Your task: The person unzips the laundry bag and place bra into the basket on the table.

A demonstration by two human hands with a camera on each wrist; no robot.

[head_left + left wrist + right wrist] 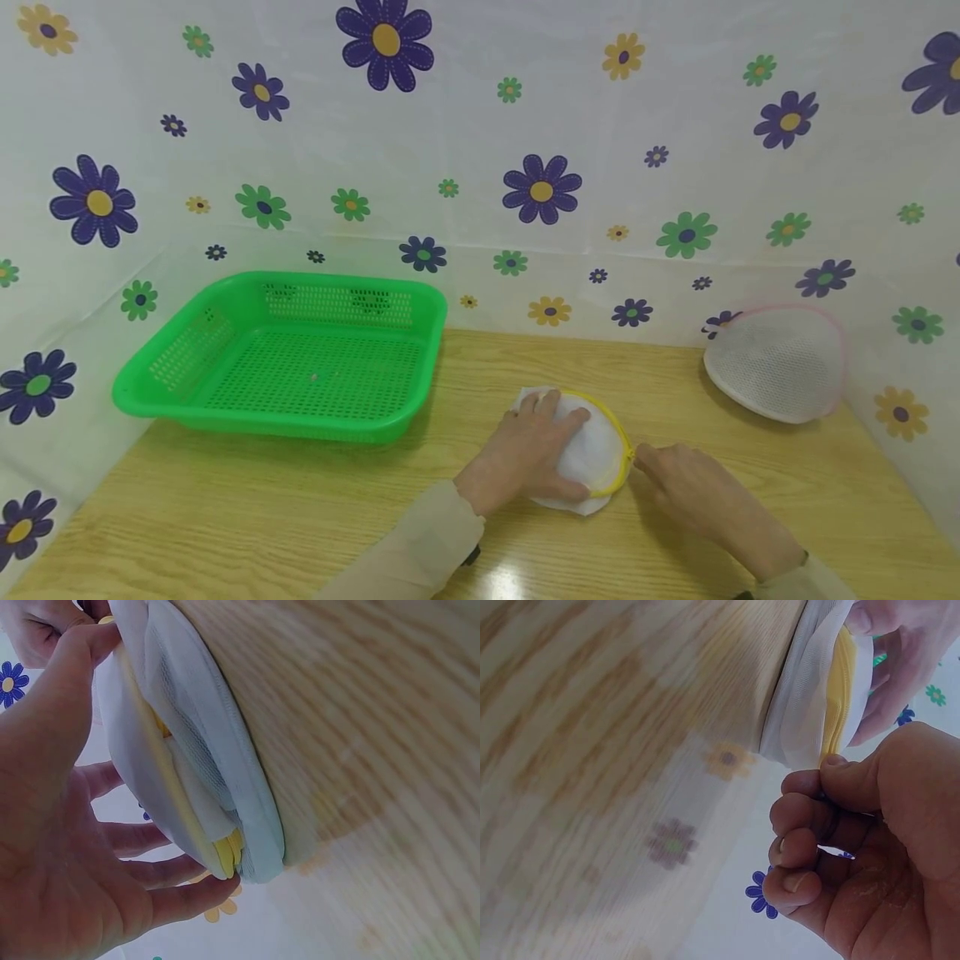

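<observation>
A round white mesh laundry bag (592,454) with a yellow zip (840,690) along its edge stands on the wooden table. My left hand (525,450) spans it from the left, thumb at the near edge and fingers spread over the far side. In the left wrist view, this hand (97,847) holds the bag between thumb and fingers, and folds of white mesh show under the yellow edge. My right hand (686,492) pinches the zip's end at the bag's right side. Thumb and index finger (844,780) meet there, hiding the pull; the other fingers curl in.
A green plastic basket (281,425) with perforated walls sits at the back left. At the back right lies another white mesh bag (780,362) with pink trim. A white flower-printed sheet (465,125) hangs behind and beside the wooden table (300,517).
</observation>
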